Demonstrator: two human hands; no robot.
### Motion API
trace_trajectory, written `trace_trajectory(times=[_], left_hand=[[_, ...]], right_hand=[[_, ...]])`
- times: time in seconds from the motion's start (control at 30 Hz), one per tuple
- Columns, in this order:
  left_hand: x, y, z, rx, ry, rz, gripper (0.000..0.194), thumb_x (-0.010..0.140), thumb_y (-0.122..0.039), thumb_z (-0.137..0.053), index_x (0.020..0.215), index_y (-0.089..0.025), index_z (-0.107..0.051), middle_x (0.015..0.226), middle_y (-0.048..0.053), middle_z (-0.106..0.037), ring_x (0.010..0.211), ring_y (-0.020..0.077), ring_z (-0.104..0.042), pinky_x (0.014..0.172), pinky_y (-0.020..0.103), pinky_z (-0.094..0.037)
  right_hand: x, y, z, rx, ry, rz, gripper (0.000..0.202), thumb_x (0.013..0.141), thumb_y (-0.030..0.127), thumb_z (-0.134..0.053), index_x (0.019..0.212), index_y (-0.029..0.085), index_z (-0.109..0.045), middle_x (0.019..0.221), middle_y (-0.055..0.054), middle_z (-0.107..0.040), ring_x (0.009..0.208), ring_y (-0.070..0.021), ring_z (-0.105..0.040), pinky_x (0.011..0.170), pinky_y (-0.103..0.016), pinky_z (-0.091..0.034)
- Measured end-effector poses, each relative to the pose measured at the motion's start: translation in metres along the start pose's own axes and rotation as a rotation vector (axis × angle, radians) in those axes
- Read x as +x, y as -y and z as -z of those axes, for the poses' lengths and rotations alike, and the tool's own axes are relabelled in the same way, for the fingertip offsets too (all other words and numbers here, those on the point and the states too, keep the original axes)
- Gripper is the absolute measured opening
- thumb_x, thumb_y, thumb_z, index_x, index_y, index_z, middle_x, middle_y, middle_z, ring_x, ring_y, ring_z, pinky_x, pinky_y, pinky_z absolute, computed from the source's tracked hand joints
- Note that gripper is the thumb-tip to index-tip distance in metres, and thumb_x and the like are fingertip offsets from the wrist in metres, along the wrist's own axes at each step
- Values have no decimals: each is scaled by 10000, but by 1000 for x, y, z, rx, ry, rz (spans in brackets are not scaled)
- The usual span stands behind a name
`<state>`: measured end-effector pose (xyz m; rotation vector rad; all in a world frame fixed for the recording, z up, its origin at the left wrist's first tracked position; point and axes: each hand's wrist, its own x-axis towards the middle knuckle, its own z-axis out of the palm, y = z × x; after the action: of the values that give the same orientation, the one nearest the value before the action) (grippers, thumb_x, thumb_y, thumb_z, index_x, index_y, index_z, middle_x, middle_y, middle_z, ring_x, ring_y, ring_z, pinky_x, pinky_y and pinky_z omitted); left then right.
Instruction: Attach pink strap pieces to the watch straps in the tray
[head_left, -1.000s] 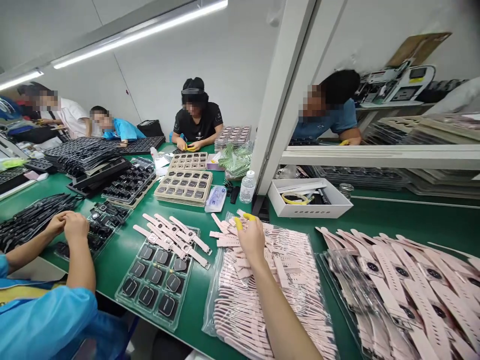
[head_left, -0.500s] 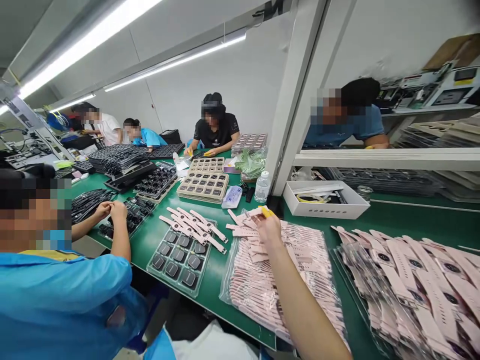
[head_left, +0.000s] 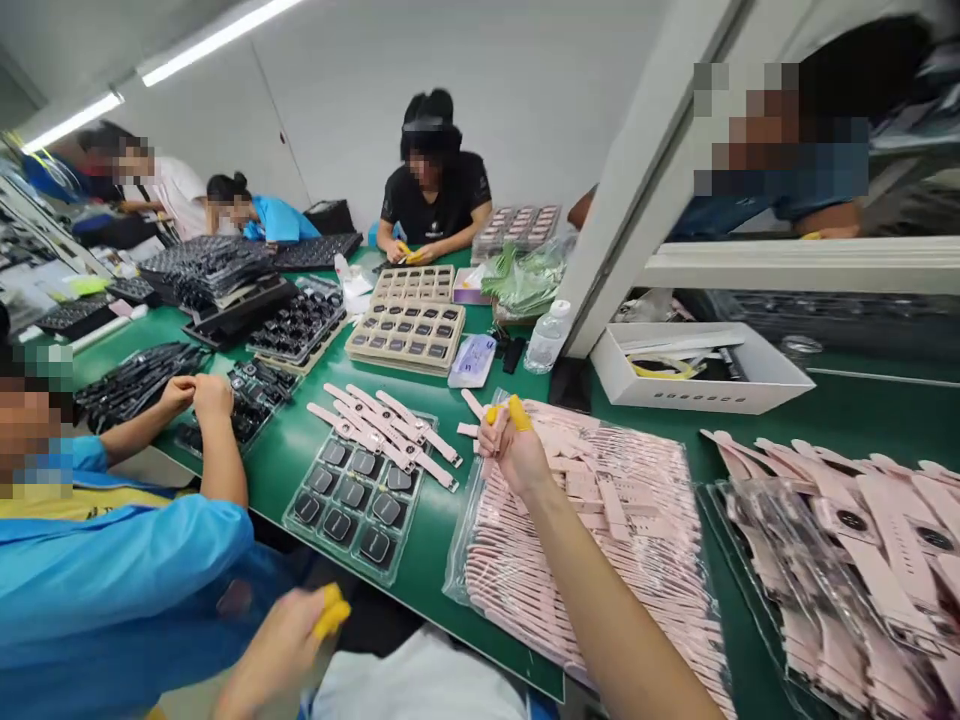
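My right hand (head_left: 514, 450), with yellow finger cots on its fingertips, is over the far left part of a pile of pink watch straps (head_left: 592, 570) on a clear plastic bag. Its fingers are curled closed around a pink strap, whose end (head_left: 474, 404) sticks out past them to the upper left. My left hand (head_left: 289, 630), also with yellow finger cots, hovers low in front of the table edge, left of my lap. Motion blurs it, and what its fingers hold, if anything, does not show. Left of the pile, several pink watches with straps (head_left: 386, 425) lie across a clear tray of square black watch faces (head_left: 352, 492).
To the right lies a stack of bagged pink straps (head_left: 847, 560). Behind stand a white box (head_left: 705, 395), a water bottle (head_left: 549, 338) and beige trays (head_left: 409, 335). A co-worker in a blue jacket (head_left: 150, 570) sits close on my left; another faces me across the green table (head_left: 255, 480).
My left hand has come into view at the bottom left. My right hand's fingers have curled in at the strap pile. The view has shifted slightly downward.
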<state>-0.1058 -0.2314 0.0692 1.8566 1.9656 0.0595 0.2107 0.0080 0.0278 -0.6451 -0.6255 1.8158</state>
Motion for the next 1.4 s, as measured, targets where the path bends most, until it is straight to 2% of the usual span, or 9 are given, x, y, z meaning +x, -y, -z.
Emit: trace_trajectory(times=[0.07, 0.17, 0.3, 0.6, 0.8, 0.93, 1.07, 1.2, 1.4], left_hand=[[21, -20, -4, 10, 32, -98, 328, 1035, -319, -537, 791, -182, -710, 789, 40, -694, 752, 202, -660, 717, 308, -530], [84, -37, 4, 10, -197, -242, 249, 1047, -322, -516, 1018, -184, -722, 1008, 85, -701, 972, 240, -651, 838, 343, -535], [140, -49, 2, 159, -151, -350, 228, 1041, -224, -510, 1137, -175, -711, 1180, 114, -695, 1104, 274, -606, 925, 386, -518], [153, -75, -22, 506, -65, -412, 224, 1005, -175, -514, 1005, -108, -728, 1015, 192, -700, 1052, 354, -600, 837, 446, -455], [158, -72, 15, 429, 1, -460, 189, 989, -142, -495, 949, -153, -680, 965, 156, -720, 967, 332, -667, 792, 402, -482], [185, -91, 32, 9, -102, -369, 129, 981, -169, -504, 1054, -192, -608, 887, 85, -700, 765, 247, -674, 701, 324, -492], [230, -116, -1, -451, -158, -560, 418, 860, -22, -485, 1238, -188, -551, 1116, 102, -703, 1039, 233, -691, 919, 350, -553], [253, -114, -42, -537, -234, -802, 618, 761, 21, -437, 1329, -180, -572, 1260, 131, -659, 1174, 253, -625, 1038, 432, -536], [256, -103, -44, -470, -247, -902, 647, 810, 24, -400, 1391, -192, -586, 1329, 121, -643, 1247, 250, -586, 1089, 443, -522]], right_hand=[[-3, 0, -1, -12, 5, -27, 612, 786, 782, -718, 677, 223, -496, 512, 63, -393, 433, -81, -356, 426, -201, -359], [-6, 1, -1, -70, -39, -26, 577, 826, 714, -725, 654, 219, -481, 506, 64, -371, 431, -79, -331, 407, -192, -300], [-11, 0, -5, -121, -97, -14, 512, 825, 635, -759, 705, 225, -477, 546, 68, -401, 428, -72, -310, 382, -187, -231], [-13, -20, -20, -330, -128, -28, 391, 748, 514, -754, 839, 240, -489, 566, 95, -459, 400, -57, -294, 369, -172, -170], [-13, -27, -26, -423, -120, -75, 384, 719, 538, -698, 827, 235, -489, 516, 103, -446, 387, -56, -263, 373, -188, -128], [-13, -28, -29, -467, -98, -111, 380, 718, 540, -683, 817, 235, -479, 517, 104, -455, 382, -48, -243, 379, -193, -122], [-11, -33, -27, -488, -73, -172, 401, 700, 565, -671, 792, 243, -450, 486, 107, -454, 361, -40, -201, 370, -197, -107], [-9, -34, -23, -493, -41, -223, 412, 719, 568, -683, 792, 241, -445, 481, 102, -469, 358, -33, -188, 368, -195, -106], [-10, -32, -18, -504, -19, -263, 394, 719, 540, -715, 776, 226, -483, 483, 88, -479, 361, -32, -209, 367, -192, -109]])
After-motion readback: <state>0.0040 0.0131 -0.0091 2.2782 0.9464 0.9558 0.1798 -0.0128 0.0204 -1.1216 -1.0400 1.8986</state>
